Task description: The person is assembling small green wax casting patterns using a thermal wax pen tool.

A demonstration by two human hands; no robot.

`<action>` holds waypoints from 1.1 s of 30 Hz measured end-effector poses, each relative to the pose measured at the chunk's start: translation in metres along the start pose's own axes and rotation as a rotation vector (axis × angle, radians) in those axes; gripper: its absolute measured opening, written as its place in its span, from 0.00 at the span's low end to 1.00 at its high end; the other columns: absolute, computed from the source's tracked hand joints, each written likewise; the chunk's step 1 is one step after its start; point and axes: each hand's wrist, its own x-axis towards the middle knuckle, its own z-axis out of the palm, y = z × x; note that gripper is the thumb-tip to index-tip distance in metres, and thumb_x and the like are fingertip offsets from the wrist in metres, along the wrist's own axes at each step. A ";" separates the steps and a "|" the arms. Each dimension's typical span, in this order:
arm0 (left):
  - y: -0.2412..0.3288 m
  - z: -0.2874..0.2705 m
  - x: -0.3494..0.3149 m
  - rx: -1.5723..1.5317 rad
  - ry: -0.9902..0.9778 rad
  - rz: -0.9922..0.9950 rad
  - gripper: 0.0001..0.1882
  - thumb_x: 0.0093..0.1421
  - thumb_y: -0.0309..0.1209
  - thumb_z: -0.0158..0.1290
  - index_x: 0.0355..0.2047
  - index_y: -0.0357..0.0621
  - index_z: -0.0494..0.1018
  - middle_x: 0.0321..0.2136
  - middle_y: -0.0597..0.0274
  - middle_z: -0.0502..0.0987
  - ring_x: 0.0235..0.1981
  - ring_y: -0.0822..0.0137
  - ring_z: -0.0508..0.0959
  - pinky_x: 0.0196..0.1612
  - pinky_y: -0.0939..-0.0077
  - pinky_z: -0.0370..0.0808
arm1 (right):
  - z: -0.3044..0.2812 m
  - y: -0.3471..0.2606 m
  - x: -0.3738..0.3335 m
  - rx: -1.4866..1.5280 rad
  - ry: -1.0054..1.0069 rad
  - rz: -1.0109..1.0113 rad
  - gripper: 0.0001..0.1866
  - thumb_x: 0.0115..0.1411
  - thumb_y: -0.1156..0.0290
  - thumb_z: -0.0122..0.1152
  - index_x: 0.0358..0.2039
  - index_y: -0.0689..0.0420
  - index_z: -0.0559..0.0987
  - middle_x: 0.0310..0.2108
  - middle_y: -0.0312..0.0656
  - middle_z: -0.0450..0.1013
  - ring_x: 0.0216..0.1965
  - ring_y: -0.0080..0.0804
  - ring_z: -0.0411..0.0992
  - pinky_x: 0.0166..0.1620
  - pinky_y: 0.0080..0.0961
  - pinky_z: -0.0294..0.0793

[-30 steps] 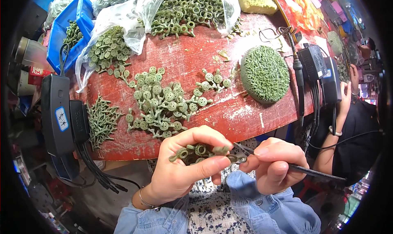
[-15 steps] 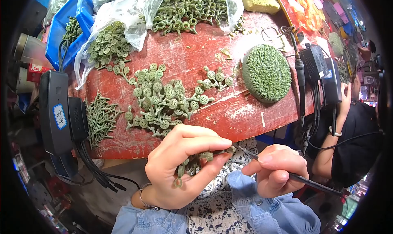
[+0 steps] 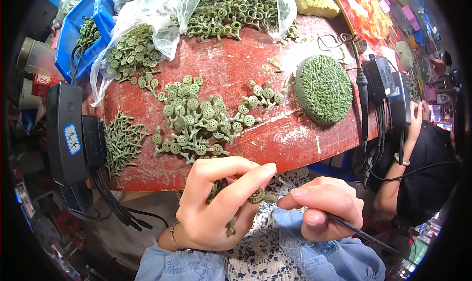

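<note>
Near the table's front edge my left hand (image 3: 211,207) is closed around several small green wax-like pieces. A round, hole-dotted head (image 3: 256,196) shows between its thumb and index finger, with a short stem pointing right. Other pieces in the palm are mostly hidden. My right hand (image 3: 327,207) is closed on a dark pen-like tool (image 3: 356,228), whose rear end trails down to the right. Its fingertips are beside the stem; whether they touch it I cannot tell. A heap of similar lotus-pod-shaped pieces (image 3: 209,113) lies on the red table (image 3: 290,146) beyond my hands.
Thin green sticks (image 3: 123,141) lie at left beside a black device (image 3: 66,133) with cables. Behind are a blue bin (image 3: 81,50) and plastic bags of green rings (image 3: 236,15). A textured green disc (image 3: 324,89) and black power units (image 3: 381,79) stand right, near another person's arm (image 3: 396,173).
My left hand has turned, bringing the holed head into sight. The right hand has shifted slightly left, and the tool's tip is less visible.
</note>
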 end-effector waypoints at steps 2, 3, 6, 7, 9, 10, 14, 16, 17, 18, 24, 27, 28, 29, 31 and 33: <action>0.000 0.000 0.000 0.037 0.012 0.039 0.19 0.37 0.12 0.57 0.32 0.41 0.76 0.28 0.59 0.72 0.27 0.67 0.73 0.28 0.79 0.68 | 0.001 -0.002 0.002 -0.026 -0.002 0.022 0.16 0.48 0.77 0.65 0.37 0.69 0.73 0.24 0.50 0.75 0.21 0.37 0.75 0.23 0.25 0.74; -0.002 -0.001 -0.001 0.039 0.010 0.040 0.19 0.37 0.12 0.57 0.32 0.41 0.76 0.28 0.59 0.72 0.27 0.67 0.73 0.28 0.79 0.68 | 0.002 -0.003 0.002 -0.025 -0.001 0.022 0.16 0.48 0.77 0.65 0.37 0.69 0.73 0.24 0.50 0.75 0.21 0.37 0.75 0.23 0.25 0.74; -0.008 -0.002 -0.005 0.055 -0.035 0.128 0.27 0.33 0.13 0.50 0.39 0.38 0.74 0.34 0.58 0.72 0.31 0.63 0.72 0.30 0.75 0.72 | 0.008 -0.004 0.002 -0.069 0.026 0.025 0.16 0.47 0.79 0.65 0.37 0.68 0.73 0.23 0.48 0.74 0.20 0.35 0.74 0.22 0.24 0.74; -0.008 -0.002 -0.006 0.070 -0.034 0.135 0.27 0.33 0.13 0.50 0.39 0.38 0.75 0.34 0.57 0.72 0.31 0.63 0.72 0.30 0.75 0.72 | 0.011 -0.004 0.002 -0.115 0.058 0.006 0.16 0.46 0.80 0.65 0.37 0.68 0.73 0.23 0.48 0.74 0.20 0.34 0.74 0.22 0.23 0.74; -0.008 -0.002 -0.006 0.088 -0.033 0.142 0.27 0.32 0.13 0.49 0.38 0.38 0.75 0.35 0.57 0.72 0.31 0.63 0.72 0.30 0.75 0.72 | 0.013 -0.005 0.001 -0.159 0.090 -0.013 0.16 0.46 0.80 0.65 0.37 0.68 0.73 0.23 0.47 0.74 0.20 0.33 0.74 0.21 0.23 0.74; -0.008 -0.002 -0.005 0.101 -0.035 0.140 0.27 0.32 0.13 0.50 0.38 0.38 0.75 0.35 0.57 0.72 0.30 0.63 0.72 0.30 0.75 0.72 | 0.014 -0.005 0.000 -0.189 0.086 -0.005 0.16 0.46 0.80 0.65 0.37 0.67 0.73 0.24 0.47 0.74 0.20 0.33 0.73 0.21 0.22 0.73; -0.007 0.000 -0.004 0.094 -0.015 0.127 0.25 0.32 0.13 0.50 0.37 0.37 0.76 0.33 0.57 0.73 0.29 0.63 0.73 0.30 0.75 0.72 | 0.017 -0.005 -0.002 -0.231 0.105 0.004 0.16 0.45 0.81 0.65 0.36 0.67 0.73 0.25 0.49 0.73 0.21 0.34 0.73 0.21 0.23 0.73; -0.001 0.000 -0.002 0.101 -0.020 0.088 0.21 0.35 0.12 0.53 0.34 0.39 0.76 0.31 0.58 0.73 0.28 0.64 0.73 0.30 0.76 0.71 | 0.018 -0.005 -0.003 -0.237 0.106 -0.004 0.15 0.46 0.81 0.65 0.36 0.67 0.73 0.26 0.49 0.73 0.21 0.34 0.73 0.21 0.23 0.73; 0.001 -0.001 -0.001 0.110 -0.024 0.046 0.18 0.38 0.12 0.55 0.32 0.41 0.76 0.30 0.59 0.73 0.28 0.65 0.73 0.29 0.77 0.70 | 0.018 -0.004 -0.003 -0.241 0.105 -0.012 0.15 0.46 0.81 0.64 0.36 0.67 0.74 0.26 0.49 0.73 0.21 0.35 0.73 0.21 0.23 0.73; 0.001 0.000 -0.002 0.113 -0.022 0.047 0.18 0.38 0.12 0.55 0.32 0.41 0.76 0.30 0.59 0.73 0.28 0.65 0.73 0.29 0.77 0.70 | 0.018 -0.002 -0.003 -0.239 0.105 -0.014 0.15 0.46 0.81 0.64 0.36 0.67 0.74 0.26 0.49 0.73 0.21 0.35 0.73 0.21 0.23 0.73; -0.008 0.004 -0.004 -0.072 0.034 -0.016 0.15 0.41 0.13 0.56 0.31 0.38 0.75 0.28 0.56 0.72 0.29 0.67 0.73 0.29 0.79 0.70 | 0.007 -0.002 0.001 -0.178 -0.016 -0.114 0.12 0.48 0.80 0.61 0.36 0.67 0.75 0.28 0.49 0.73 0.22 0.38 0.73 0.24 0.24 0.73; -0.010 0.005 0.001 -0.432 -0.046 -0.228 0.09 0.46 0.17 0.57 0.30 0.35 0.73 0.29 0.56 0.72 0.29 0.72 0.72 0.30 0.82 0.68 | -0.005 -0.008 -0.003 0.132 -0.019 0.128 0.14 0.51 0.77 0.60 0.40 0.63 0.74 0.31 0.47 0.74 0.27 0.38 0.74 0.30 0.27 0.74; -0.007 0.002 0.001 -0.439 -0.046 -0.223 0.09 0.46 0.17 0.57 0.30 0.35 0.73 0.29 0.56 0.72 0.29 0.72 0.72 0.30 0.82 0.68 | -0.012 -0.006 -0.005 0.089 -0.074 0.059 0.14 0.54 0.76 0.58 0.41 0.65 0.72 0.29 0.50 0.75 0.26 0.38 0.75 0.28 0.27 0.75; -0.001 -0.001 0.001 -0.502 -0.058 -0.324 0.10 0.46 0.17 0.58 0.31 0.35 0.73 0.29 0.56 0.72 0.29 0.72 0.72 0.30 0.82 0.68 | -0.006 -0.004 -0.010 0.171 0.035 0.063 0.13 0.55 0.76 0.57 0.40 0.67 0.71 0.27 0.51 0.75 0.25 0.38 0.75 0.27 0.27 0.75; 0.000 -0.003 0.001 -0.563 -0.072 -0.427 0.10 0.45 0.17 0.58 0.31 0.35 0.74 0.29 0.56 0.73 0.29 0.72 0.71 0.30 0.83 0.67 | 0.003 -0.002 -0.015 0.253 0.147 0.067 0.13 0.56 0.76 0.56 0.40 0.68 0.70 0.26 0.51 0.75 0.24 0.39 0.76 0.27 0.27 0.76; -0.002 -0.004 0.002 -0.549 -0.136 -0.339 0.13 0.46 0.16 0.58 0.35 0.38 0.76 0.31 0.57 0.74 0.31 0.72 0.74 0.33 0.82 0.71 | 0.005 -0.001 -0.015 0.293 0.206 0.087 0.12 0.57 0.75 0.54 0.38 0.70 0.69 0.23 0.52 0.75 0.22 0.38 0.76 0.25 0.28 0.76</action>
